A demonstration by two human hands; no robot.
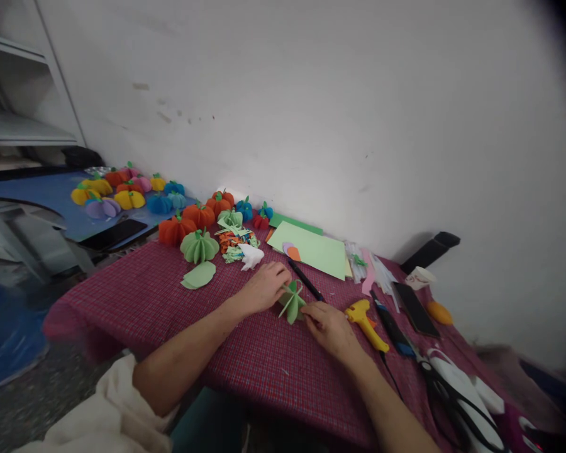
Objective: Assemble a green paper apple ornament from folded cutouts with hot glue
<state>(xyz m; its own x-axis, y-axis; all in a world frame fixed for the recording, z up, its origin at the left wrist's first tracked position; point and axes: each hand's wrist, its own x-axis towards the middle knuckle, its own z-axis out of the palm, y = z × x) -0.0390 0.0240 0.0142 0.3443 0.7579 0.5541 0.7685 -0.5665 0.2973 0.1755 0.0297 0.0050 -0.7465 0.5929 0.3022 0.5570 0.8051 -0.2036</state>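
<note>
Between my two hands, low over the checked tablecloth, is a light green folded-paper pumpkin (292, 304) with its leaves fanned out. My left hand (266, 287) pinches its upper left edge. On the other side, my right hand (329, 327) has its fingers closed on the right edge. A black pen (305, 279) lies just behind the paper pumpkin. The yellow glue gun (366, 324) rests right of my right hand. Left of my left hand are a stack of green paper cutouts (199, 275) and a crumpled white tissue (251, 256).
Orange paper pumpkins (199, 215) and a light green one (199, 246) stand at the back left, more on the blue table (42, 192). Light green sheets (311, 248) lie near the wall. At right are a utility knife (392, 327), phone (416, 308) and scissors (453, 393).
</note>
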